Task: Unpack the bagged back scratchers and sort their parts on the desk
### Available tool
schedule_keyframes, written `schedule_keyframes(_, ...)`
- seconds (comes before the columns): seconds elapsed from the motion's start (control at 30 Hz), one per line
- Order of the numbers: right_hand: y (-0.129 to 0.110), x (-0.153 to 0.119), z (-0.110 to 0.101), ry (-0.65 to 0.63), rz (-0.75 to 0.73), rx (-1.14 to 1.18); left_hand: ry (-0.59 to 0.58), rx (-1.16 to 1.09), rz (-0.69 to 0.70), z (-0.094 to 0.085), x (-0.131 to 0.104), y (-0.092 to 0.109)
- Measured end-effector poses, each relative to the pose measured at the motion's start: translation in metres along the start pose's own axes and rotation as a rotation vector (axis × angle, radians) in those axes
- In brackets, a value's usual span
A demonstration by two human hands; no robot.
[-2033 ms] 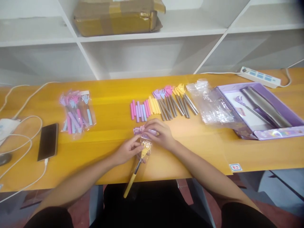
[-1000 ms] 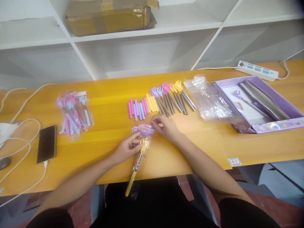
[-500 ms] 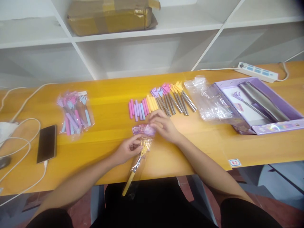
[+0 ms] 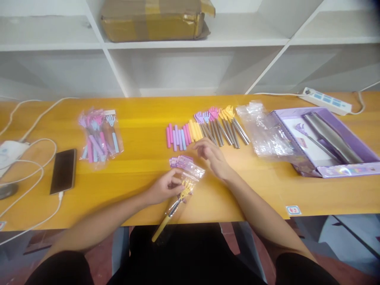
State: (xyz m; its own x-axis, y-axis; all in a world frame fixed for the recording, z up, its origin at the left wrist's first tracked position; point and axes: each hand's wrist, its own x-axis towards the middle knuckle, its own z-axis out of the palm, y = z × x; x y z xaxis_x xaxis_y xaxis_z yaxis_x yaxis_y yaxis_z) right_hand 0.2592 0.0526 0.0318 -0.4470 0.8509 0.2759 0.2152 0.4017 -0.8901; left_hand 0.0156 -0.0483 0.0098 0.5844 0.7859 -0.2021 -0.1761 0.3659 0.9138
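Yellow-brown table (image 4: 136,158), white shelving (image 4: 194,42) behind, taped carton (image 4: 154,21) on shelf. Left hand (image 4: 166,187) pinches bagged yellow scratcher (image 4: 175,206), handle past table's near edge. Right hand (image 4: 211,156) half-curled, nothing gripped, near purple cards (image 4: 183,161). Phone (image 4: 63,171) at left, reddish floor below.

A yellow-and-silver back scratcher (image 4: 174,208) is slanting inside a clear bag (image 4: 196,178).
Its clawed head (image 4: 186,190) is pointing away, its yellow grip (image 4: 160,228) reaching past the worktop (image 4: 142,158).
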Motion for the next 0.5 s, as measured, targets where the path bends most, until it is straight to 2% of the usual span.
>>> schedule_keyframes(0.1,-0.026,-0.001,-0.009,-0.318,0.090,0.047,0.044,-0.084,0.061,-0.003,0.003,-0.002)
schedule_keyframes(0.13,-0.037,-0.001,-0.009,-0.360,0.116,-0.002,0.021,-0.108,0.053,-0.004,0.003,-0.003)
schedule_keyframes(0.17,-0.048,-0.002,-0.009,-0.347,0.123,-0.063,-0.029,-0.127,0.024,-0.004,0.002,-0.004)
schedule_keyframes(0.23,-0.071,-0.002,-0.009,-0.221,0.077,-0.181,-0.191,-0.126,-0.062,-0.002,-0.001,-0.007)
schedule_keyframes(0.33,-0.105,0.000,-0.020,0.083,-0.096,-0.348,-0.420,-0.063,-0.174,0.002,-0.006,-0.014)
schedule_keyframes(0.43,-0.132,0.004,-0.036,0.441,-0.248,-0.427,-0.458,-0.023,-0.183,0.006,-0.007,-0.017)
schedule_keyframes(0.5,-0.143,0.008,-0.045,0.543,-0.290,-0.426,-0.450,0.018,-0.143,0.006,-0.006,-0.015)
